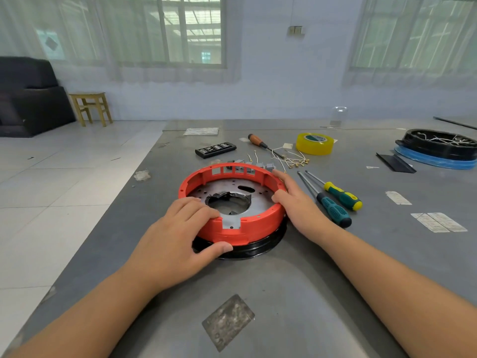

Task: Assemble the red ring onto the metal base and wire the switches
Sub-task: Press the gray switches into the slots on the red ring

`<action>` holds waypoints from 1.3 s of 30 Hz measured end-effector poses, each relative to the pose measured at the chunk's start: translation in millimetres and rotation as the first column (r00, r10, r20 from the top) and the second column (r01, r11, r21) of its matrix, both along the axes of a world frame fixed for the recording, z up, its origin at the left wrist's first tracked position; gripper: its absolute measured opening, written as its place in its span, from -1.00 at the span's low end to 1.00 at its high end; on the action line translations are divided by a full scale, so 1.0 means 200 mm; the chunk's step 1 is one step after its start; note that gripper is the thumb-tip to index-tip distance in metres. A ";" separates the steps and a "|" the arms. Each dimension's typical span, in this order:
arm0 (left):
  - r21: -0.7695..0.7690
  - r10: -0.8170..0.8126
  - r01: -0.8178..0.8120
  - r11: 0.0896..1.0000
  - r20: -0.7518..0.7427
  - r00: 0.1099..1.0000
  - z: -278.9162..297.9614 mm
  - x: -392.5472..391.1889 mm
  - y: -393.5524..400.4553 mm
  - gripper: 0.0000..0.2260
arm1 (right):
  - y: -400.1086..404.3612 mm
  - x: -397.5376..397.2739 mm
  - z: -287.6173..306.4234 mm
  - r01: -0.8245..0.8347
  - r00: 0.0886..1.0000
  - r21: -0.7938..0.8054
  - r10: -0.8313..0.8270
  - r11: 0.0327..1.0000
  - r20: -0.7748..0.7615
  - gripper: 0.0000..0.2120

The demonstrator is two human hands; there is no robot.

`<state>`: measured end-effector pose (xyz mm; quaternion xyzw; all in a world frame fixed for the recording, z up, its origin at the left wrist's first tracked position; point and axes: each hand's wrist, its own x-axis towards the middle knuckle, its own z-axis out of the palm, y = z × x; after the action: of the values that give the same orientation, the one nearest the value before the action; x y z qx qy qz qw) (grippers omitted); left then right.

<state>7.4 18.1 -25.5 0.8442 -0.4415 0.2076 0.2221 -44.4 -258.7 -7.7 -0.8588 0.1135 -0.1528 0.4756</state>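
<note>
The red ring (247, 226) sits over the round metal base (232, 188), which has a torn centre hole, all resting on a black rim (258, 248). My left hand (180, 228) grips the ring's near-left edge, fingers over the top and thumb on the black rim. My right hand (296, 205) presses against the ring's right side. Several small grey switches (265, 165) lie just behind the ring. Loose white wires (294, 158) with metal ends lie beside them.
Two green-and-yellow screwdrivers (333, 200) lie right of my right hand. Behind are a wooden-handled screwdriver (260, 143), a yellow tape roll (314, 143) and a black bit case (215, 150). A black tray (438, 146) with wires stands far right. The table's left edge (124, 187) drops to the floor.
</note>
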 end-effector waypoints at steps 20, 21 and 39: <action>-0.032 0.087 -0.083 0.996 0.155 0.984 -0.03 -0.02 -0.05 -0.52 | 0.15 0.10 -0.05 -0.124 0.992 0.059 0.123 0.990 0.029 -0.39; -0.034 0.093 -0.088 0.996 0.162 0.982 -0.03 -0.02 -0.05 -0.53 | 0.15 0.10 -0.06 -0.105 0.994 0.048 0.104 0.993 0.035 -0.41; -0.054 0.257 -0.252 0.966 0.258 0.931 0.01 -0.02 -0.04 -0.66 | 0.21 0.14 -0.12 0.086 0.978 -0.009 -0.082 0.996 0.192 -0.70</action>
<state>3.4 9.1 -22.6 0.8569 -0.3520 0.3492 0.1412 -16.7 -217.3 -31.1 -0.8386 0.1020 -0.2559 0.4699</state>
